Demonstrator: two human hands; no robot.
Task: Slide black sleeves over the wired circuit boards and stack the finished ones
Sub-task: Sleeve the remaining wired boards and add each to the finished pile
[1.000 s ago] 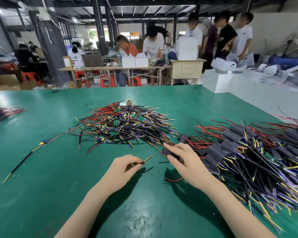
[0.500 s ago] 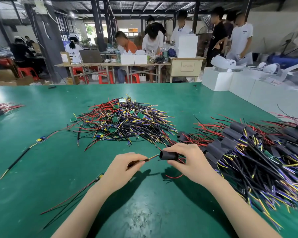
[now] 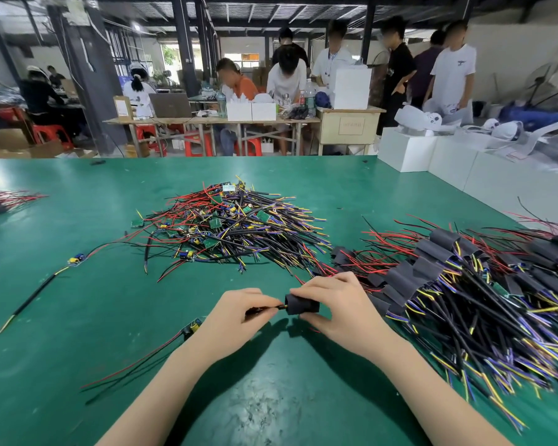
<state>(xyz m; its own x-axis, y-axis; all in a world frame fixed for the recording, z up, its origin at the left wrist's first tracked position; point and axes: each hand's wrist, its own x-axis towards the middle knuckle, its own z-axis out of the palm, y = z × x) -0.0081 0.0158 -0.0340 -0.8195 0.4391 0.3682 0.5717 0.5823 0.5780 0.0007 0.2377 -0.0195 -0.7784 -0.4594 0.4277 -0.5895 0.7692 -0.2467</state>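
Between both hands, right grip [image 3: 335,305] pinches black sleeve [image 3: 302,304]; left grip [image 3: 239,317] pinches wire tip [image 3: 279,306].

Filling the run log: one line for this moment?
left hand pinches wire end | right hand holds black sleeve | wire tip at sleeve mouth

Bare green worktop [image 3: 78,300] lay open left of the hands; a wire pile [image 3: 226,226] blocked ahead, sleeved boards [image 3: 464,284] crowded the right.
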